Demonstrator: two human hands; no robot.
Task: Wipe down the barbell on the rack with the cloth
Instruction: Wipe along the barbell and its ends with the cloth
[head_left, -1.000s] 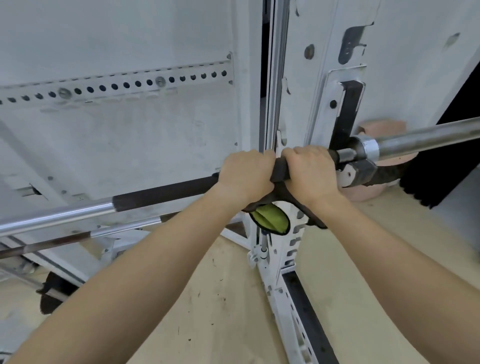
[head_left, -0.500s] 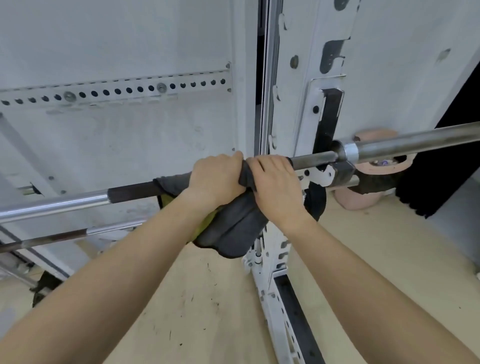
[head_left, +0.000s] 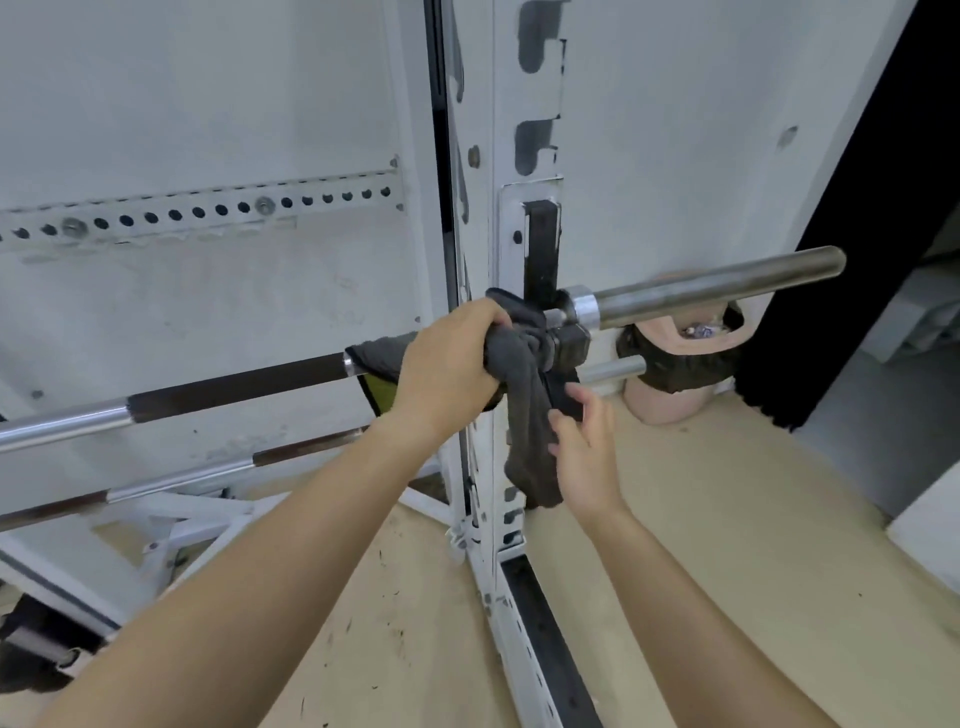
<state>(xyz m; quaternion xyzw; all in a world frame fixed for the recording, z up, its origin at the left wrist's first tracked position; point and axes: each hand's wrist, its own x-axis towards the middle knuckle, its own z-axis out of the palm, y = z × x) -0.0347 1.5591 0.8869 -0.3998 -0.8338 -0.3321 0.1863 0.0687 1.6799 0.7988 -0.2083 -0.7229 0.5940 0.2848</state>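
The barbell runs across the view from lower left to upper right, resting in a hook on the white rack upright; its steel sleeve sticks out to the right. A dark grey cloth with a yellow-green underside is draped over the bar beside the hook and hangs down. My left hand grips the cloth around the bar, just left of the upright. My right hand is off the bar, below it, with fingers touching the hanging end of the cloth.
A second bar lies lower at the left on the white rack frame. A pink bin with a dark liner stands on the floor behind the sleeve. A black curtain hangs at right. A perforated rail crosses the wall.
My right hand has let go of the bar and dropped to the cloth's hanging end. My left hand has slid the cloth right, up to the rack hook.
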